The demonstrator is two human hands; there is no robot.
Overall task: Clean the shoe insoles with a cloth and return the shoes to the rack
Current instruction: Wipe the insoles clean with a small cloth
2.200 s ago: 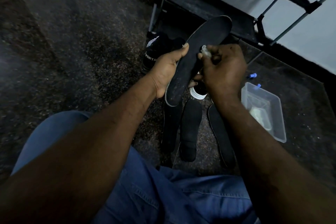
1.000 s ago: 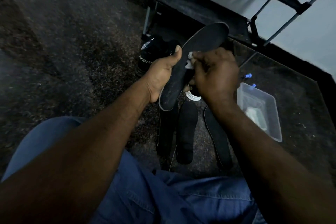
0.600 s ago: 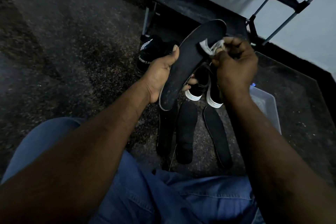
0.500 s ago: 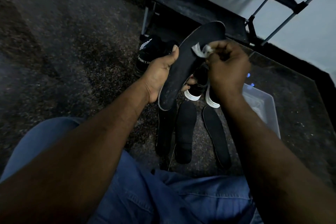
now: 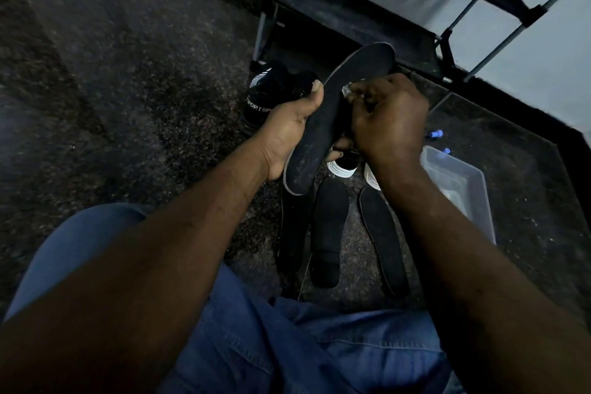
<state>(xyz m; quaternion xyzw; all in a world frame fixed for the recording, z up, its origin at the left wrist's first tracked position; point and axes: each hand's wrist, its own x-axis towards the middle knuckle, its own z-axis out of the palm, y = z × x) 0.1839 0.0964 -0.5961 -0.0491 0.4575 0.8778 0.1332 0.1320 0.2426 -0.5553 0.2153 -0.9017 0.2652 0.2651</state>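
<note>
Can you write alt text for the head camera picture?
A person's left hand grips a long black insole while the right hand holds a small white cloth against it. Three more black insoles lie on the dark speckled floor below.

A home: shoe rack (image 5: 367, 9) on a dark speckled floor (image 5: 128, 73).

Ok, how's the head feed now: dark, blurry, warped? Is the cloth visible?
Head view: dim, bluish, so the held insole and the floor insoles barely stand out; wide-angle stretch swells the forearms; no glare; the cloth is only a pale scrap in the right hand.
</note>
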